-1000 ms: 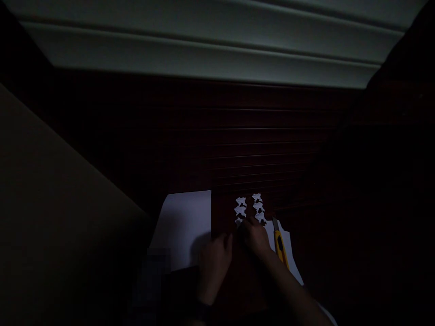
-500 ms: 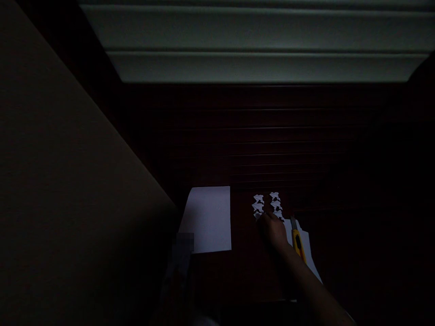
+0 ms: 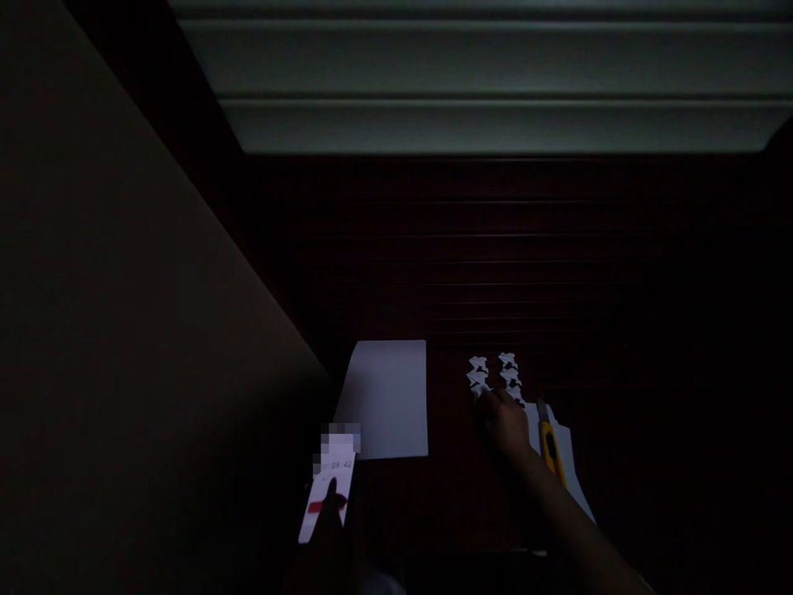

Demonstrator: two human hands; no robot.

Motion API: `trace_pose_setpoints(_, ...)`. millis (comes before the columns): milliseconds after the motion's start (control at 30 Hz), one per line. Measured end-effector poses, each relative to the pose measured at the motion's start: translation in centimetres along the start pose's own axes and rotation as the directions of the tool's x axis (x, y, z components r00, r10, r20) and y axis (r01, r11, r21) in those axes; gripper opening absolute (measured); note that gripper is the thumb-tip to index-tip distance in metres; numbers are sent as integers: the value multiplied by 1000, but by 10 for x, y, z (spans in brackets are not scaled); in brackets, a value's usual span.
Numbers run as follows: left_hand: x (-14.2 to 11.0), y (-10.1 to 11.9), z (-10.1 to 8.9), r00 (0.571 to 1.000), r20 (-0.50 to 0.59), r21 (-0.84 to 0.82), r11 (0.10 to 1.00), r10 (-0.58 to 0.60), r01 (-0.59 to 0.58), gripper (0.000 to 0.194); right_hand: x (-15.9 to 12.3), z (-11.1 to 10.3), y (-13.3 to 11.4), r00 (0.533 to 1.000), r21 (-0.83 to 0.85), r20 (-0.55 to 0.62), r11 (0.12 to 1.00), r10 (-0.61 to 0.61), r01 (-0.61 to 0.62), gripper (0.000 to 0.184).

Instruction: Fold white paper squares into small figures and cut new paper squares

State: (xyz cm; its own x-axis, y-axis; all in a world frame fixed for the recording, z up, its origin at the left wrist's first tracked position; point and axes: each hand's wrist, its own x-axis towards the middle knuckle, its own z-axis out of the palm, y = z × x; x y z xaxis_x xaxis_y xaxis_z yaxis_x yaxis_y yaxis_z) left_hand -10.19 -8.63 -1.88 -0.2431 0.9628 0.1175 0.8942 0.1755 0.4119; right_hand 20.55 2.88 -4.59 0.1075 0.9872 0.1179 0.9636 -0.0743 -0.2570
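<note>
A phone (image 3: 338, 454) with a lit white screen is at lower left, over the near left corner of a white sheet of paper. My left hand (image 3: 327, 529) shows as a dark shape around its lower part, the thumb over the screen. My right hand (image 3: 506, 426) is closed, fingertips at the lowest small white paper cutout (image 3: 481, 391) of the left column. That piece is partly covered by the fingers. More jagged cutouts stand in two short columns, such as one paper cutout (image 3: 509, 376) on the right.
A large white paper sheet (image 3: 390, 397) lies on the dark table (image 3: 446, 504). Right of my forearm, a yellow utility knife (image 3: 551, 450) rests on more white paper (image 3: 573, 463). A pale wall (image 3: 154, 330) slopes along the left. The scene is very dark.
The phone's screen has lit up, and my left thumb now shows against it. My right hand keeps its place at the cutouts. The whole view has shifted slightly.
</note>
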Motion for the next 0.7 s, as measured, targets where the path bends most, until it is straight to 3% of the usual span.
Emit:
trace_pose_setpoints(100,-4,5,1,999,38,44,998,38,-40,38,-7,-2,-4,999,64,-21,997,-33,35,32)
trace_pose_setpoints(200,-12,19,8,989,90,46,991,121,-126,36,-16,0,-16,998,213,-34,976,-43,49,27)
trace_pose_setpoints(333,-20,43,29,959,179,54,971,220,-233,40,-19,8,-48,998,532,60,846,14,-44,23)
trace_pose_setpoints(500,-21,48,56,907,142,160,895,396,-416,42,-1,18,-101,989,552,142,827,32,-106,30)
trace_pose_setpoints(700,-22,42,74,892,131,192,872,433,-451,49,11,22,-135,962,486,220,837,161,-252,25)
